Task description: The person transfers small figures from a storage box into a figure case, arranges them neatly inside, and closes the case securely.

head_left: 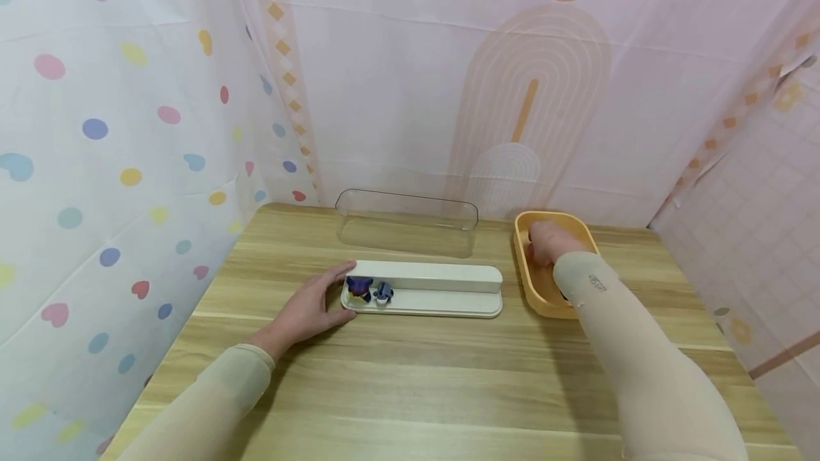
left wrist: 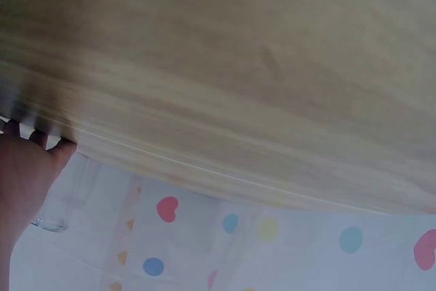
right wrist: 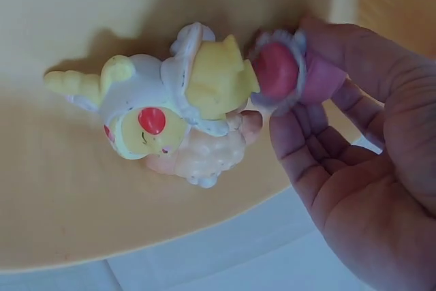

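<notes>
My left hand grips the left end of a long white stepped stand, thumb at the front edge and fingers at the back. On its lower step, by that hand, stand a dark purple figurine and a smaller grey-blue figurine. My right hand reaches down into a yellow-orange bin and pinches a pink figurine between thumb and fingers. Beside it in the bin lie a yellow-and-white figurine with a red nose and a pale, bumpy pinkish figurine.
A clear plastic cover lies behind the white stand. The wooden table meets hanging cloths, one dotted cloth at the left and a pinkish cloth at the back.
</notes>
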Demonstrator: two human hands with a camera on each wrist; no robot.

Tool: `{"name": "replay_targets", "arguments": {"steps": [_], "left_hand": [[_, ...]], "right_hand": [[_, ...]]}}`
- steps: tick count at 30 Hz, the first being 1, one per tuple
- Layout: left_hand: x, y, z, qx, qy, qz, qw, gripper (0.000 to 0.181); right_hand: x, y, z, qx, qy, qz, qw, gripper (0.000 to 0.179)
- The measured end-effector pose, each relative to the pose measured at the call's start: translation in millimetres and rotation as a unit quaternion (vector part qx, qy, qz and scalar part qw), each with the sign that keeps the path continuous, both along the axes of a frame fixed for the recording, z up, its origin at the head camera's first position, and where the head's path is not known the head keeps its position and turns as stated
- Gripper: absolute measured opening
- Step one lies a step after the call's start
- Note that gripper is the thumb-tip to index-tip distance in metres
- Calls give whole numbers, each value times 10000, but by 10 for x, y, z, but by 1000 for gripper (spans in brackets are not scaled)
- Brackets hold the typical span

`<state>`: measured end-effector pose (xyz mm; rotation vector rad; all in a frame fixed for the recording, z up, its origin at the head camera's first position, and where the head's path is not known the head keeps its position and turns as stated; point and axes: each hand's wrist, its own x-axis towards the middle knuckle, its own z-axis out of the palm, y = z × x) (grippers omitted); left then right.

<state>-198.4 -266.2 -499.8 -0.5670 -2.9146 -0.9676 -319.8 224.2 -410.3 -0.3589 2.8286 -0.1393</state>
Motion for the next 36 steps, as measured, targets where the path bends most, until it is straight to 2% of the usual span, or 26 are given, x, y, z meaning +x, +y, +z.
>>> {"name": "replay_targets", "arguments": {"steps": [7,13,16,21,25,30,32,36], "left_hand": [[-9,18,-21,39,80,-72,9999,96],[-20,29,-23,26,89,-104,9999,95],[-30,44,-17,16,133,-112,9998,94],[-43,54,-25,1,190,-123,9997,95],[-44,57,-15,21,147,-141,9998,95],[-56,54,12,-38,53,-92,9999,96],[-59,52,25,-42,27,-100,9999,96],[-57,57,38,-12,11,-131,9999,95]], "right_hand": [[27,13,-2,49,-34,-68,10000,20],[51,-11,-35,330,-175,-333,9988,13],[48,-56,-37,503,-192,-232,9983,7],[36,-112,-60,629,-67,202,9978,13],[28,-72,-77,411,-3,477,9980,17],[4,50,-98,-186,-85,621,9979,20],[-5,91,-111,-428,-141,505,9977,19],[14,138,-73,-663,-89,102,9977,33]]}}
